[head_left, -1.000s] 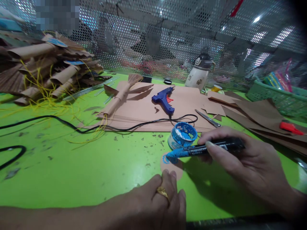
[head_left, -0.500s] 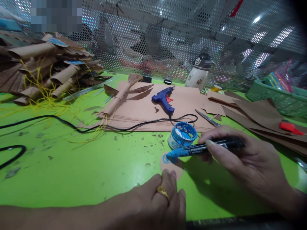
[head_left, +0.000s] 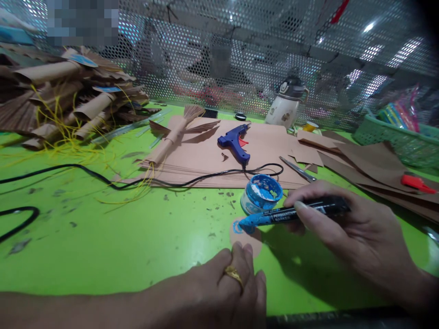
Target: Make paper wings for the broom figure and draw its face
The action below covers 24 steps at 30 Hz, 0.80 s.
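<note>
My right hand is closed round a black permanent marker, whose tip end is coated in blue paint. That tip touches a small round disc of brown paper, where blue ring-shaped marks show near the top edge. My left hand, with a gold ring on one finger, presses its fingertips on the disc's lower edge, fingers close together. Just behind the disc stands an uncapped jar of blue paint, its inside smeared blue and white. The marker covers part of the disc.
A blue glue gun and a folded paper figure lie on brown sheets. A black cord crosses the green table. Scissors, a bottle, a green basket and piled paper figures surround this.
The view has shifted very slightly. The marker tip stays on the disc near the blue marks, and both hands keep nearly the same place.
</note>
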### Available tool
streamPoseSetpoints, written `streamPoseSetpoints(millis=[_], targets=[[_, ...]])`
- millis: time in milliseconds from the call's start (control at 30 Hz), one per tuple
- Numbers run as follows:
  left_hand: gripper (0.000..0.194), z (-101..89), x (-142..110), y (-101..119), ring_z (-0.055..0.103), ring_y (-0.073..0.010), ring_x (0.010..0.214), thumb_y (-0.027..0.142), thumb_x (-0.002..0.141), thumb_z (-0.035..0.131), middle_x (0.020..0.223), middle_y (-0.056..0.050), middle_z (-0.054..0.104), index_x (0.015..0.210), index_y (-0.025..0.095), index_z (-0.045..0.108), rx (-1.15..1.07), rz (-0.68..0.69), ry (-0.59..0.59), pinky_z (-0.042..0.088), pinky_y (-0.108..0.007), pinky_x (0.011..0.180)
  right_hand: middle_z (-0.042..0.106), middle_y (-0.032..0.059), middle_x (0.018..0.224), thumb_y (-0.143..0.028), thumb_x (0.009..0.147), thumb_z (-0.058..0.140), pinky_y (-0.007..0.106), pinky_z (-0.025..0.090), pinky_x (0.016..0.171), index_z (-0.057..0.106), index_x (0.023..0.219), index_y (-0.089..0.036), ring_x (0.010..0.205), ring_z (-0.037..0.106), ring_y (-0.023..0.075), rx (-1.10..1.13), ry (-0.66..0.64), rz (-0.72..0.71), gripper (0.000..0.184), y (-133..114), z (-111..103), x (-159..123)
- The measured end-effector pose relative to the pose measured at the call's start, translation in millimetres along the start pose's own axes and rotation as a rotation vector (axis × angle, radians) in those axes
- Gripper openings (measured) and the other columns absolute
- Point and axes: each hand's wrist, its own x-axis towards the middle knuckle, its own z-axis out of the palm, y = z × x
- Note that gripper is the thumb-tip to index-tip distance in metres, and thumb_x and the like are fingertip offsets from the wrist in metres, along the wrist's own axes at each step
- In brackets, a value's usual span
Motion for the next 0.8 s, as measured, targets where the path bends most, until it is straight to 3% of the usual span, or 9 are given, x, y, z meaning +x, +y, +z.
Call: streamPoseSetpoints(millis=[67,267,400,567,800], targets=[[0.028,1.6,1,-2,0.058,-0.0238,0.103,0.019,0.084,0.049,0.106,-0.014,0.066,0.110,0.013,0.059,0.032,0.020,0.045,0.046,-0.039,0.082,0.065,-0.0056,0.073,-0.019,0.083,0.057,0.018,0.049,0.057,0.060,0.084,-0.023,0.058,0.063,0.0071,0.014,-0.015,0.001,0.005,1,1,1],[0.028,-10.2,2,7,0.056,-0.0232,0.106,0.017,0.083,0.049,0.109,-0.012,0.065,0.108,0.014,0.060,-0.018,-0.072,-0.123,0.046,-0.038,0.084,0.064,-0.0046,0.070,-0.020,0.083,0.057,0.021,0.048,0.053,0.059,0.083,-0.023,0.055,0.062,0.0088,0.007,-0.026,-0.004,0.004,-1,0,2],[0.030,-10.6,2,6,0.056,-0.0232,0.106,0.016,0.082,0.048,0.110,-0.013,0.065,0.109,0.013,0.060,-0.042,-0.106,-0.114,0.046,-0.037,0.084,0.065,-0.0046,0.071,-0.020,0.083,0.057,0.022,0.049,0.056,0.059,0.084,-0.024,0.057,0.063,0.0099,0.012,-0.008,0.010,0.004,-2,0,1],[0.026,-5.4,3,2,0.058,-0.0220,0.101,0.015,0.084,0.045,0.104,-0.012,0.066,0.104,0.013,0.061,-0.044,-0.040,-0.070,0.047,-0.036,0.080,0.065,-0.0043,0.072,-0.018,0.083,0.057,0.020,0.047,0.053,0.059,0.083,-0.022,0.056,0.061,0.0078,0.020,-0.045,-0.001,0.005,-1,1,2],[0.030,-8.7,1,12,0.055,-0.0235,0.108,0.015,0.083,0.047,0.112,-0.014,0.064,0.111,0.012,0.057,-0.036,-0.105,-0.129,0.045,-0.039,0.086,0.064,-0.0050,0.071,-0.018,0.082,0.058,0.019,0.047,0.055,0.059,0.083,-0.023,0.057,0.061,0.0077,0.009,0.000,-0.015,0.005,-3,0,1]])
